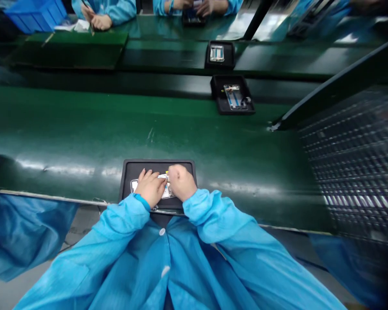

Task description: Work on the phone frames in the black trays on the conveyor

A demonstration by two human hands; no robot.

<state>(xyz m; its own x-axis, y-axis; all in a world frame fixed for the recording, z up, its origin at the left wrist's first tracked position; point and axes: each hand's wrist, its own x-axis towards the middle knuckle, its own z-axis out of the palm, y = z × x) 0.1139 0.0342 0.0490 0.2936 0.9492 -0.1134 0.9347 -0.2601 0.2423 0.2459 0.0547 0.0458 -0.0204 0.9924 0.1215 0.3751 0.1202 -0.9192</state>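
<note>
A black tray [158,165] lies at the near edge of the green table. Inside it is a flat device with a silvery frame [133,185], partly covered by both hands. My left hand [149,188], with a blue band at the wrist, rests over the device's middle, its fingers spread. On the device's right end, my right hand [182,182] is curled with its fingers pressed together; what they hold, if anything, is hidden. A small yellow spot [167,172] shows beside the right fingertips.
Two black trays with similar devices [235,97] [217,53] stand farther back, right of centre. Across the green table [93,116] people in blue sleeves work. A blue bin [35,15] sits far left; a slanted post and ribbed rack [358,163] border the right.
</note>
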